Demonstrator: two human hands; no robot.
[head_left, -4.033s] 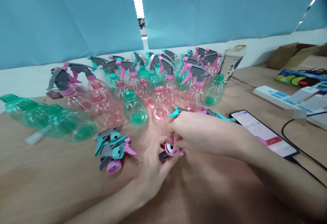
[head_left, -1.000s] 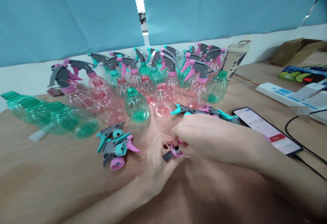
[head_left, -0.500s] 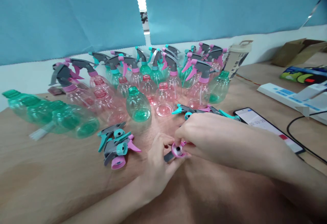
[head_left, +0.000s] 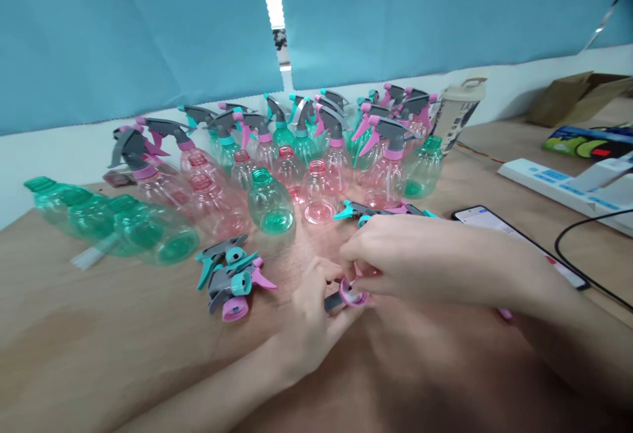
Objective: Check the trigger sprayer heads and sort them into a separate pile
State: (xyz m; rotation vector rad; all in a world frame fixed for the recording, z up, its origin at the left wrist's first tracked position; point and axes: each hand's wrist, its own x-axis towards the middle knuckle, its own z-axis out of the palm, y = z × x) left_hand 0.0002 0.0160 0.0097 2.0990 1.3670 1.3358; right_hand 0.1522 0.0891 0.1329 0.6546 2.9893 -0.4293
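Observation:
My left hand (head_left: 314,311) is wrapped round a grey trigger spray head (head_left: 333,301), whose pink collar (head_left: 355,296) faces up towards me. A pale ring with a dark hole shows inside the collar. At its opening, the fingertips of my right hand (head_left: 373,258) are pinched together; whatever they hold is hidden. Left of my hands lies a pile of loose spray heads (head_left: 232,281) with teal and pink collars. More loose spray heads (head_left: 366,210) lie beyond my right hand, partly covered by it.
Behind stand several pink and green bottles with spray heads fitted, and open ones such as a green bottle (head_left: 271,205) and a pink bottle (head_left: 316,196). Green bottles (head_left: 123,229) lie at left. At right are a phone (head_left: 519,242), a power strip (head_left: 564,192) and a cup (head_left: 457,113).
The view has shifted slightly. My right fingertips have moved further over the collar's opening, covering more of it. My left hand keeps its hold on the spray head.

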